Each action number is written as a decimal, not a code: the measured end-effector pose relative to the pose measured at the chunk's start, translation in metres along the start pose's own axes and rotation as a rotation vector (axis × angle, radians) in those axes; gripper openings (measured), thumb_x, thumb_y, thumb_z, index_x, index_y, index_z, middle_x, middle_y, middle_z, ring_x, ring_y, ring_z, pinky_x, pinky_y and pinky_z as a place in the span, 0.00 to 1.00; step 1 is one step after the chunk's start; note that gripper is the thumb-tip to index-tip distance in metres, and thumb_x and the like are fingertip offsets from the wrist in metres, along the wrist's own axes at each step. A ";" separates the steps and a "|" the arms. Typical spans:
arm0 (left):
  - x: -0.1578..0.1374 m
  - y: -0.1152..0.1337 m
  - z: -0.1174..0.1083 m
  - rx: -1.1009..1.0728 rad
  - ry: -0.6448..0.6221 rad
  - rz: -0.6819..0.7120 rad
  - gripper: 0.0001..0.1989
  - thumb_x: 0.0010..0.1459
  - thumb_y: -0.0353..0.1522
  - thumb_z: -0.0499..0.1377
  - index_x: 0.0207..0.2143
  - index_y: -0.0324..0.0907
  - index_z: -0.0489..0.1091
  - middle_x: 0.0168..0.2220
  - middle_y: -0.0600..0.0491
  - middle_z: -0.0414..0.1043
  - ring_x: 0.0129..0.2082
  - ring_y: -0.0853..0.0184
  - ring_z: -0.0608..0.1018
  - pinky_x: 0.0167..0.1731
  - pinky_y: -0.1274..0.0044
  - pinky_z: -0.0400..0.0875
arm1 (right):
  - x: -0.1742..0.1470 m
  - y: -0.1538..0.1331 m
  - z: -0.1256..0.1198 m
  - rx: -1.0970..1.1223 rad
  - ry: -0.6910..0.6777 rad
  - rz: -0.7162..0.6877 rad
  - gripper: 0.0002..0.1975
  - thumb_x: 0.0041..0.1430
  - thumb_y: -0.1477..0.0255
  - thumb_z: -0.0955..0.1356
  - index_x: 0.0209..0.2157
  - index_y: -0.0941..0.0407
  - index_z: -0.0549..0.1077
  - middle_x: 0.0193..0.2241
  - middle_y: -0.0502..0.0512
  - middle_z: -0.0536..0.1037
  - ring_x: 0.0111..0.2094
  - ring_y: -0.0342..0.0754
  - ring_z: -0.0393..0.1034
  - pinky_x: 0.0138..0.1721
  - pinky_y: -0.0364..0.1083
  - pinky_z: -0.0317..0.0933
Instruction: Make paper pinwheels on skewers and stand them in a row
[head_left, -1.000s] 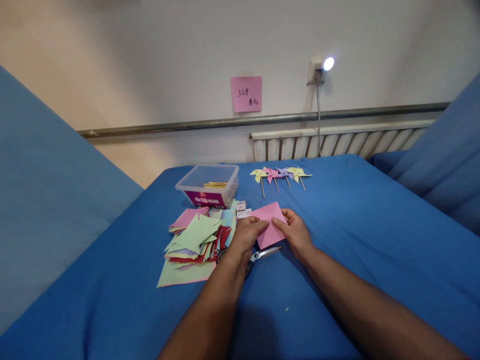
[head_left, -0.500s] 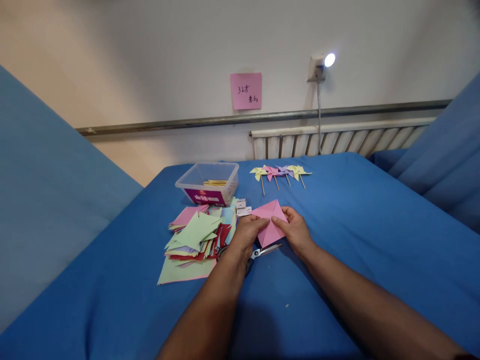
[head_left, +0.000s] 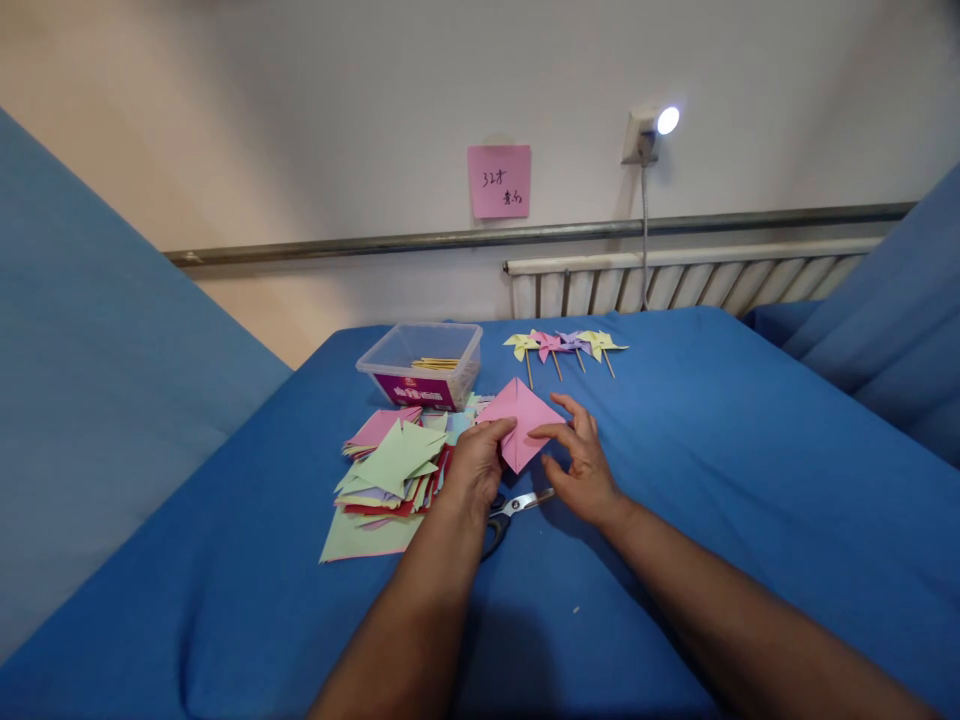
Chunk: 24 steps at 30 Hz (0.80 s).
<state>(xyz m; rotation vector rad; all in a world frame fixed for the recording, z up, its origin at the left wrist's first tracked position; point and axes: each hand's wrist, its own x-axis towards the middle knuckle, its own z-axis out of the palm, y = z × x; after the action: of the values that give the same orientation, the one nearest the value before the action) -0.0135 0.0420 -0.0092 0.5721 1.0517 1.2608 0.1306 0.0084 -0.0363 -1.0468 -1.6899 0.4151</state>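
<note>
A pink square of paper (head_left: 529,415) with diagonal creases is held up above the blue cloth, one corner pointing away from me. My left hand (head_left: 480,462) pinches its left side, thumb on top. At the right edge of the paper, my right hand (head_left: 585,465) has its fingers and thumb apart, the index fingertip at or very near the sheet. Beneath the hands lie scissors (head_left: 517,505) with dark handles, partly covered by my left hand. Left of them is a pile of cut coloured paper (head_left: 397,465), green on top.
A clear plastic box (head_left: 420,365) holding thin wooden sticks (head_left: 436,364) stands behind the pile. Several finished paper pinwheels (head_left: 551,345) on sticks lie at the back of the blue-covered table (head_left: 712,480). Blue curtains (head_left: 90,370) hang on both sides.
The pink paper has shifted slightly left and up and turned, with my left hand still on it. My right hand has loosened its pinch and spread its fingers.
</note>
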 end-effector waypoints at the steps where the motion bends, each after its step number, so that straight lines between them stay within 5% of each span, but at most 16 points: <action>1: -0.001 0.000 0.001 -0.005 -0.007 0.004 0.10 0.35 0.28 0.68 0.22 0.38 0.69 0.23 0.53 0.73 0.24 0.68 0.74 0.29 0.76 0.68 | 0.000 0.000 0.000 -0.033 -0.011 -0.018 0.20 0.46 0.81 0.66 0.41 0.49 0.75 0.60 0.52 0.57 0.60 0.57 0.51 0.59 0.58 0.48; 10: -0.010 0.000 0.007 0.050 -0.041 0.048 0.11 0.37 0.29 0.68 0.17 0.38 0.66 0.19 0.56 0.67 0.21 0.72 0.69 0.25 0.79 0.63 | 0.002 -0.003 -0.002 -0.032 0.043 -0.055 0.03 0.54 0.70 0.70 0.32 0.51 0.76 0.56 0.55 0.64 0.57 0.55 0.56 0.58 0.57 0.50; 24: -0.014 -0.005 0.012 0.170 -0.004 0.043 0.14 0.35 0.33 0.70 0.17 0.38 0.66 0.16 0.58 0.64 0.17 0.75 0.65 0.20 0.80 0.58 | 0.005 0.007 -0.004 0.190 0.119 0.184 0.06 0.54 0.67 0.69 0.27 0.55 0.73 0.47 0.58 0.72 0.50 0.52 0.66 0.53 0.53 0.56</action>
<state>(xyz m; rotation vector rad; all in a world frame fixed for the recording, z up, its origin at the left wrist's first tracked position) -0.0004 0.0296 -0.0033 0.7293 1.1557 1.2141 0.1367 0.0152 -0.0363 -1.0680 -1.4247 0.6080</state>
